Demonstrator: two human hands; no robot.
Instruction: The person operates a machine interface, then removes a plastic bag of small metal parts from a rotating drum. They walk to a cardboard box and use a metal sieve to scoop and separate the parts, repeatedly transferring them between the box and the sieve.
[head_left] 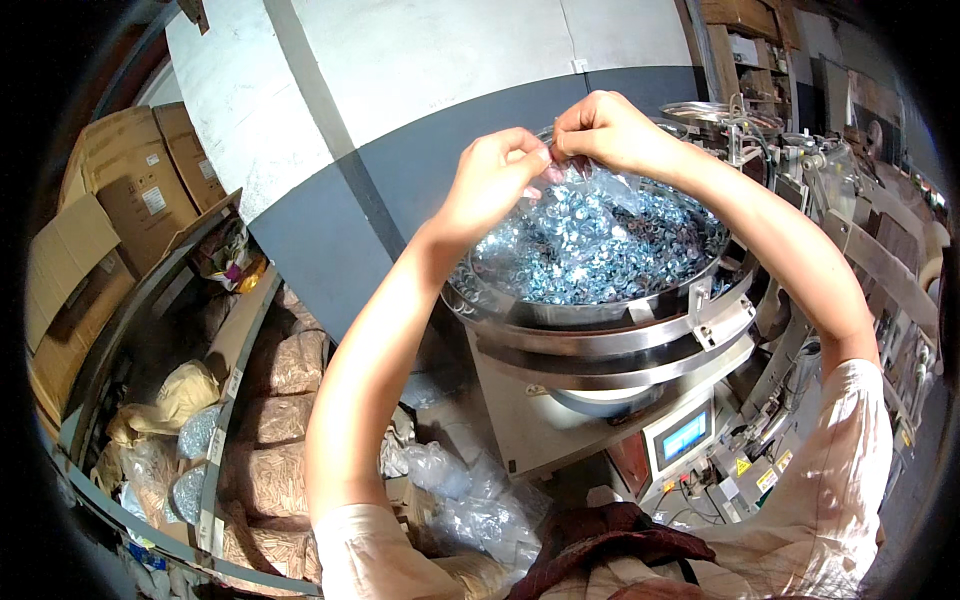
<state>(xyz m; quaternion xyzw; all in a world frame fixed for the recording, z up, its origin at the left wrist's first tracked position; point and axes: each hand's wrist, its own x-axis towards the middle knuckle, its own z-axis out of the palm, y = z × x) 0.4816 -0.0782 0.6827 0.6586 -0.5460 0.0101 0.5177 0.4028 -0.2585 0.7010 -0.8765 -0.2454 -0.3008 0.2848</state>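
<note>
Both my arms reach forward over a round steel feeder bowl heaped with small shiny bluish metal pieces. A clear plastic bag lies at the far part of the heap, with more of the pieces showing through it. My left hand is closed, thumb and fingers pinching the bag's plastic near its upper edge. Close beside it, my right hand is also closed on the bag, fingers bent downward. The fingertips of both hands are partly hidden, and the bag's outline blends into the pieces.
Below the bowl sits a control box with a lit screen. Machine rails and brackets stand at the right. A shelf on the left holds brown packs and cardboard boxes. Crumpled clear plastic lies low in the middle.
</note>
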